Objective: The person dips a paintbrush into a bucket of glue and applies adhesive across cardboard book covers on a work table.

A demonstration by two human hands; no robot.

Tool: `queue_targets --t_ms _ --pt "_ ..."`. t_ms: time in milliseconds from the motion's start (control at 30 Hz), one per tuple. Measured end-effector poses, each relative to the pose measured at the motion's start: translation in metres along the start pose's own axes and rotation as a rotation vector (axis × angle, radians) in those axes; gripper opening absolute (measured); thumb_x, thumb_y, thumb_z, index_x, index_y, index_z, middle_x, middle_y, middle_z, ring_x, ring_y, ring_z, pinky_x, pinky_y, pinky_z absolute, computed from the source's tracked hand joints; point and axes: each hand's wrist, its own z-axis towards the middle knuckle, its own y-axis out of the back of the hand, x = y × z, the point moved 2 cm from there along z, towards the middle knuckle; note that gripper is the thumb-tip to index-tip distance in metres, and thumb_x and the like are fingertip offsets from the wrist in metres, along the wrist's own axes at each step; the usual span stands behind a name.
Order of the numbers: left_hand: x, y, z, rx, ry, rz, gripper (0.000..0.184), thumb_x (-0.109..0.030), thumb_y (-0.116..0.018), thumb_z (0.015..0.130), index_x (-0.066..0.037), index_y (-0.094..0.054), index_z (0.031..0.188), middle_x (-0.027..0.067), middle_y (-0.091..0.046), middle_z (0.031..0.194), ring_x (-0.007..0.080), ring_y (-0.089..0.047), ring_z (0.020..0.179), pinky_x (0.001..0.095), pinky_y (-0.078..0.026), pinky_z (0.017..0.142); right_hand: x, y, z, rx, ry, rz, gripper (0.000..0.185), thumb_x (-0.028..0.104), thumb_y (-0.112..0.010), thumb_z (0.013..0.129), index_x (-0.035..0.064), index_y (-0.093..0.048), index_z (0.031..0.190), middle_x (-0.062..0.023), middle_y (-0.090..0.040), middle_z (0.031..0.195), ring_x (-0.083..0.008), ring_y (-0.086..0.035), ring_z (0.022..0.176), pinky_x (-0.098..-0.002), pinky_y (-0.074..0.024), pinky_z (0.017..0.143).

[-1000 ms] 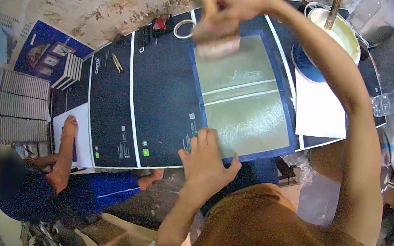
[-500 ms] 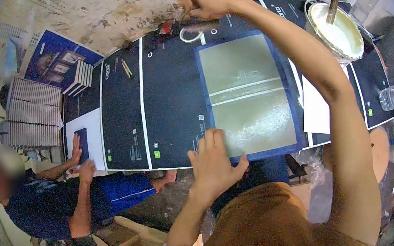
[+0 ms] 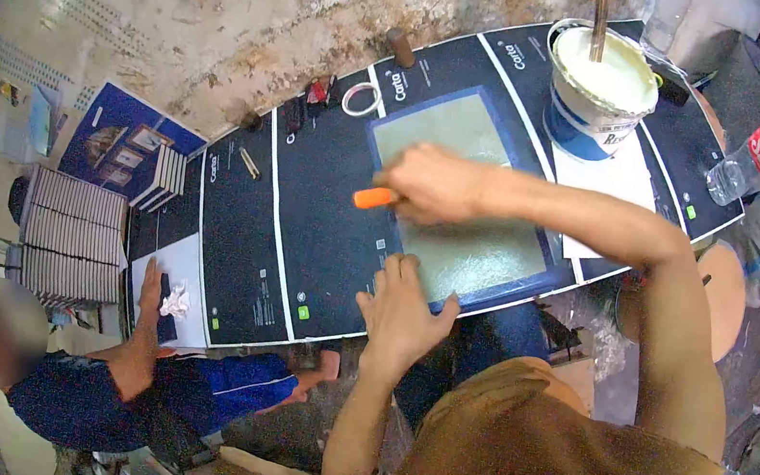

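My right hand (image 3: pixel 436 187) is closed on a brush with an orange handle (image 3: pixel 373 199), over the middle of a blue-bordered sheet (image 3: pixel 371 144) whose inner panels (image 3: pixel 475 256) look wet and grey-green. The brush's bristles are hidden under the hand. My left hand (image 3: pixel 406 314) rests with fingers spread on the sheet's near left corner. A bucket of pale paste (image 3: pixel 591 121) with a stick (image 3: pixel 599 25) in it stands to the right, beyond my right forearm.
A roll of tape (image 3: pixel 360 100) lies beyond the sheet. At the left a co-worker's hand (image 3: pixel 151 288) is on white paper (image 3: pixel 194 260), near stacked books (image 3: pixel 74 233) and a blue picture board (image 3: pixel 127 139). A plastic bottle (image 3: pixel 734 175) and white sheets (image 3: pixel 615 188) are at the right.
My right hand and the brush have come from beyond the tape roll back over the sheet. My left hand stays at the corner. White crumpled material now shows beside the co-worker's hand.
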Motion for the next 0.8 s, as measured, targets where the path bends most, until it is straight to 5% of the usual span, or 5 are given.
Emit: queue_targets --t_ms 167,367,600,733,800 --pt "-0.005 -0.001 -0.002 0.001 0.006 0.030 0.065 -0.041 -0.069 0.076 0.001 -0.046 0.121 0.0174 -0.047 0.121 0.0347 -0.050 0.114 0.0583 -0.038 0.086 0.004 0.014 -0.009 -0.423 -0.455 0.309 0.033 0.030 -0.063 0.080 -0.0005 -0.063 0.068 -0.0224 -0.061 0.061 -0.0415 -0.063 0.060 -0.0485 -0.0513 0.058" --pt "-0.004 -0.003 -0.002 -0.028 0.010 0.060 0.065 -0.041 -0.069 0.075 0.002 -0.048 0.119 0.0166 -0.048 0.120 0.0337 -0.051 0.114 0.0602 -0.036 0.086 -0.051 0.013 -0.071 -0.480 -0.888 0.233 0.046 0.042 -0.065 0.077 -0.0022 -0.064 0.064 -0.0236 -0.063 0.063 -0.0357 -0.067 0.060 -0.0465 -0.0529 0.059" --pt "-0.001 0.001 -0.002 0.001 -0.004 0.031 0.061 -0.042 -0.069 0.076 0.000 -0.051 0.116 0.0152 -0.050 0.119 0.0328 -0.051 0.114 0.0601 -0.035 0.089 -0.058 0.089 -0.130 -0.657 -0.799 -0.358 0.042 0.036 -0.061 0.085 -0.0015 -0.065 0.066 -0.0212 -0.061 0.059 -0.0380 -0.064 0.057 -0.0449 -0.0512 0.058" --pt "0.028 0.015 0.021 0.097 -0.068 -0.104 0.049 -0.043 -0.066 0.080 -0.005 -0.058 0.110 0.0148 -0.054 0.116 0.0332 -0.051 0.113 0.0583 -0.035 0.093 -0.026 0.111 -0.129 -0.763 -0.768 -0.234 0.034 0.033 -0.069 0.083 -0.0003 -0.071 0.080 -0.0157 -0.062 0.058 -0.0262 -0.063 0.052 -0.0364 -0.0494 0.052" --pt "0.047 0.035 0.063 -0.195 -0.144 -0.353 0.035 -0.037 -0.056 0.091 -0.007 -0.061 0.107 0.0132 -0.057 0.114 0.0329 -0.051 0.113 0.0546 -0.036 0.096 0.004 0.103 -0.112 -0.837 -0.463 -0.070 0.022 0.025 -0.071 0.082 0.0032 -0.072 0.087 -0.0126 -0.066 0.068 -0.0211 -0.064 0.057 -0.0320 -0.0495 0.054"
